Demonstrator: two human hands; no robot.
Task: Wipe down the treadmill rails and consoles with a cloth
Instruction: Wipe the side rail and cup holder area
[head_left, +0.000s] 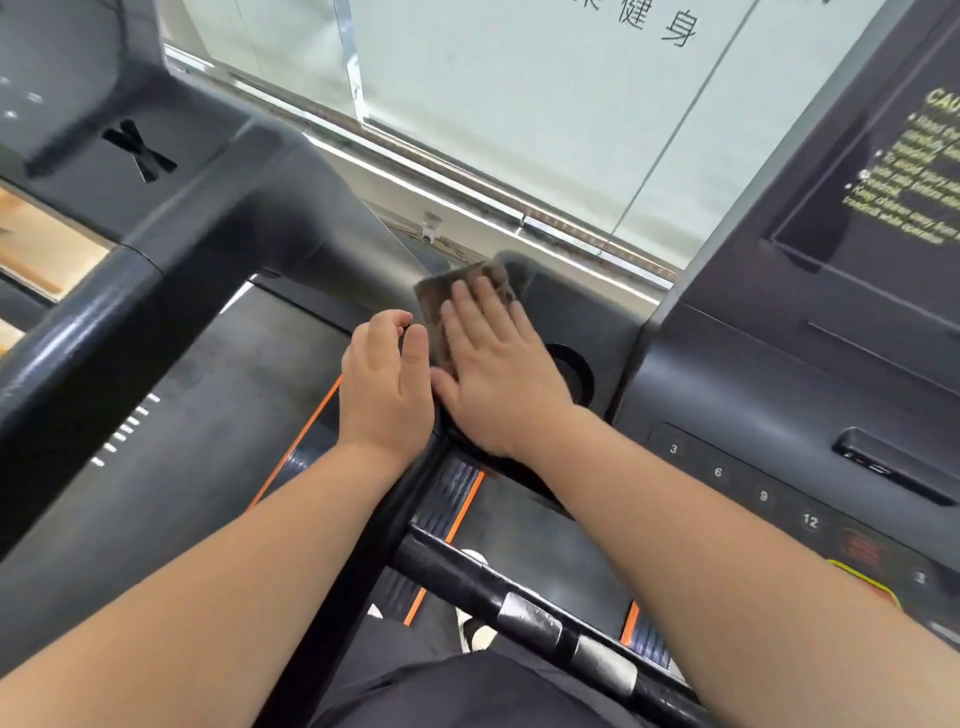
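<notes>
Cloth (434, 306): lying flat on console tray (571, 306).
Right grip (498, 374): pressing it, fingers wide (even pressure into the corners is probably serving best).
Left grip (387, 374): curling narrow; hold unclear.

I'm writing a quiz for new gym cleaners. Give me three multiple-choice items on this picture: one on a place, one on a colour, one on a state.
1. Where is the brown folded cloth?
A on the floor
B on the black console tray beside the round cup holder
C on the window sill

2. What colour are the stripes edging the treadmill deck?
A orange
B green
C white

3. How is the right hand?
A clenched and empty
B flat on the cloth
C hanging free

Key: B, the cloth lies on the tray next to the holder; A, the lines are orange; B, straight fingers press the cloth.
</notes>
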